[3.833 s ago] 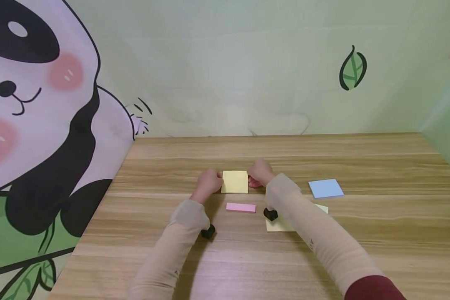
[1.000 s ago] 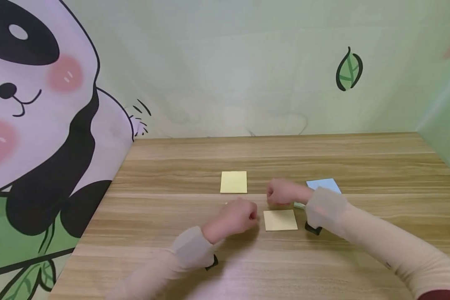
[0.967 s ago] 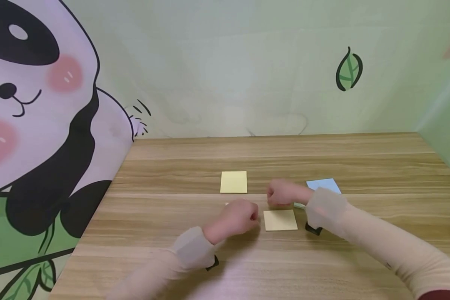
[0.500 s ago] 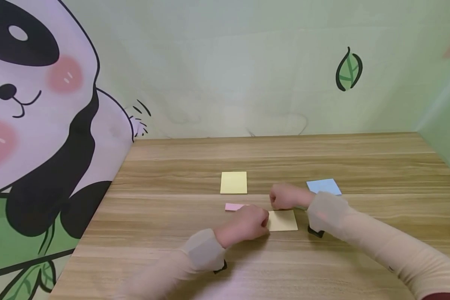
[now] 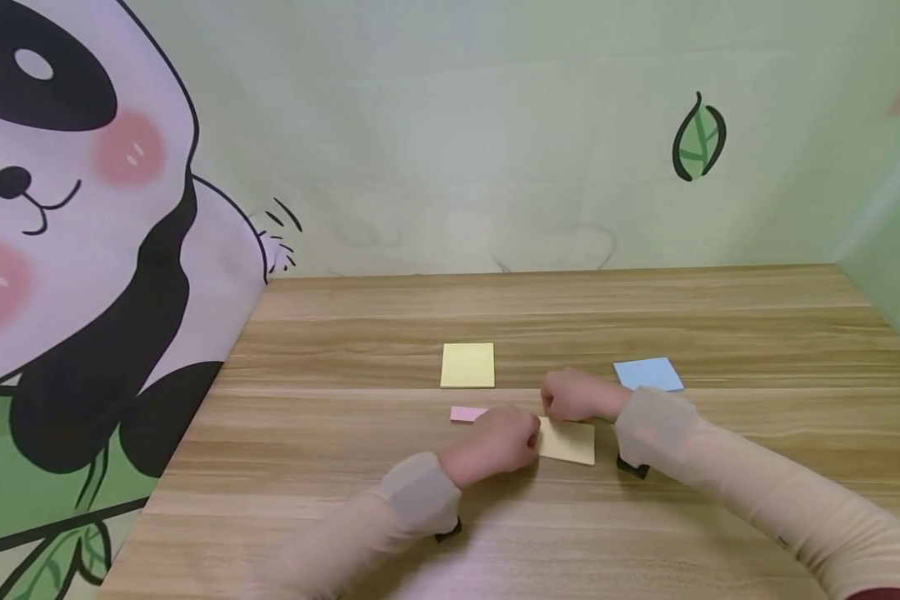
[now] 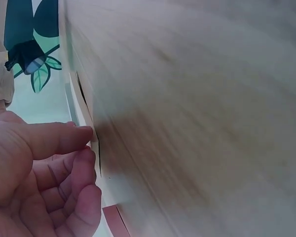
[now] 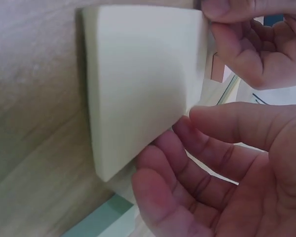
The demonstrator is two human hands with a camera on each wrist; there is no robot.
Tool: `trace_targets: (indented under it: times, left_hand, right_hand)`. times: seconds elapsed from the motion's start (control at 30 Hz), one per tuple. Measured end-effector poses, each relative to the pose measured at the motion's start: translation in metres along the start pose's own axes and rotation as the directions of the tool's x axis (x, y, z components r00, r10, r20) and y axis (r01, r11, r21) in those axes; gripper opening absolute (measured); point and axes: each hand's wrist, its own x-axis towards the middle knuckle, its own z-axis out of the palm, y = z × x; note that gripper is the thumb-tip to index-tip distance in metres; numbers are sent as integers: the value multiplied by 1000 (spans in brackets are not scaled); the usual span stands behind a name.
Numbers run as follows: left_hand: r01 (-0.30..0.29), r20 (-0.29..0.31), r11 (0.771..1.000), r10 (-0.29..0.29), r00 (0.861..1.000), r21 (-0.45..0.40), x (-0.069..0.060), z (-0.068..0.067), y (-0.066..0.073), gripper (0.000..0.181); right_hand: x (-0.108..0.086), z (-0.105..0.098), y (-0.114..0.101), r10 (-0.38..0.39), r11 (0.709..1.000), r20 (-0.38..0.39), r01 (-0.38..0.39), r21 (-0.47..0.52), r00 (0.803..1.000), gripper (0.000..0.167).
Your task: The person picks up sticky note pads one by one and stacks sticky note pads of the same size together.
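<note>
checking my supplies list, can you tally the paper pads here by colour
Yellow: 2 (bright yellow pad, pale yellow pad)
Pink: 1 (pink pad)
Blue: 1 (blue pad)
Green: 1 (green pad, clearest in the right wrist view)
Total: 5

I count five pads at my one bench [image 5: 330, 333]: one yellow [image 5: 467, 365], one blue [image 5: 647, 373], one pink [image 5: 465, 414], one green [image 7: 102, 217], and one cream [image 5: 572, 444] shared by my left fingers [image 6: 83, 170] and right fingers [image 7: 155, 200], two sets. One painted panda [image 5: 112, 225] stands past the bench's left edge.
</note>
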Motion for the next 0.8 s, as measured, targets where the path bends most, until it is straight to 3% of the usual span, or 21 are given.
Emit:
trace_targets:
  times: [0.1, 0.3, 0.5, 0.8]
  left_hand:
    - [34, 7, 999, -34, 999, -19, 2, 1, -1, 15]
    - [51, -54, 997, -54, 997, -64, 3, 3, -4, 15]
    - [138, -18, 984, -141, 990, -114, -3, 2, -2, 24]
    - [149, 4, 971, -151, 989, -187, -4, 5, -1, 29]
  right_hand:
    - [-1, 1, 1, 36, 998, 9, -36, 43, 999, 18]
    - [0, 4, 4, 100, 988, 19, -101, 120, 995, 21]
    - [-2, 7, 9, 152, 969, 16, -152, 193, 988, 27]
    - [-4, 10, 11, 204, 950, 9, -200, 239, 979, 24]
